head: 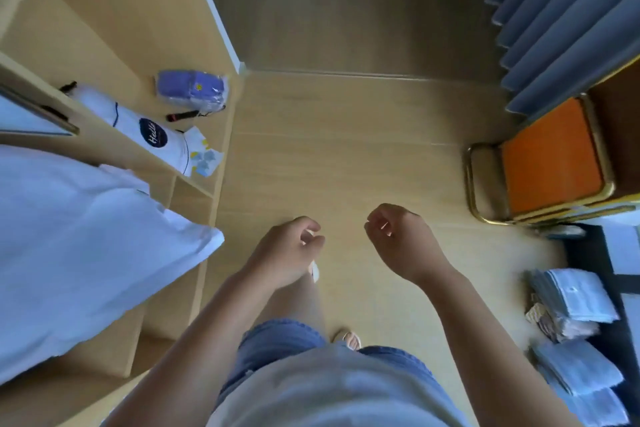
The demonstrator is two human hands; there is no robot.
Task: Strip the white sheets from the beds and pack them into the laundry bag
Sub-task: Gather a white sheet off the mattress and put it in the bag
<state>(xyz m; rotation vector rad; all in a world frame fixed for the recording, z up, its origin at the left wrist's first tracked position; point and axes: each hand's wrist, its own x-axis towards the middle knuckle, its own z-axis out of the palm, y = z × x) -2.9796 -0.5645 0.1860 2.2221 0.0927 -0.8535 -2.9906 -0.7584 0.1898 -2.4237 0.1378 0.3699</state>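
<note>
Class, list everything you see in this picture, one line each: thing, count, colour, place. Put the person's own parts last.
bedding: one heap, white, left edge
shelf: one unit, pale wood, left
bag: one, white with dark round logo, on shelf
packet: one, purple, on shelf beyond bag
pen-like stick: one, black, on shelf beside packet
chair: one, orange seat, gold frame, right
curtain: one, grey-blue, top right
folded linen: at least two stacks, pale blue-white, lower right
left hand: loosely curled, empty, centre
right hand: loosely curled, empty, centre

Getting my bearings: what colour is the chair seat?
The chair seat is orange; head view.
</note>
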